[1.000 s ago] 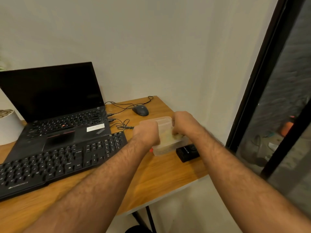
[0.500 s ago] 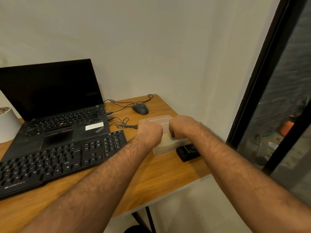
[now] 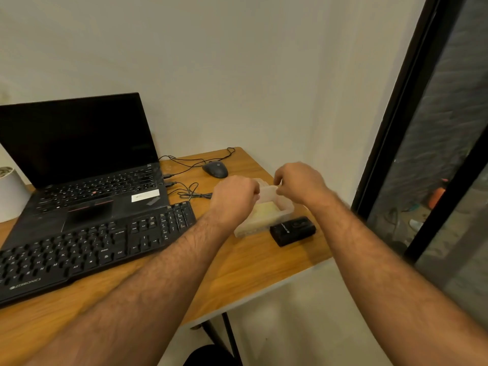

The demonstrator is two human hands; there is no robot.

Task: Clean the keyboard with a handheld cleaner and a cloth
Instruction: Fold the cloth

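One external keyboard (image 3: 87,243) lies on the tabletop (image 3: 253,262) in front of one open laptop (image 3: 79,165). Its long axis runs left to right, the right end angled away toward the wall. One translucent plastic box (image 3: 264,215) sits just right of the keyboard, holding pale yellowish contents. The left hand (image 3: 233,199) has fingers curled on the box's left rim; the right hand (image 3: 299,182) pinches a thin translucent piece, apparently the lid, at the far edge. One small black device (image 3: 293,231) sits just beside the box. One mouse (image 3: 215,169) with cable lies farther back. One white pot (image 3: 12,194) is at left. Tabletop: wood-toned. Room: plain pale wall (image 3: 237,75), dark-framed glass door (image 3: 412,128) on the right.
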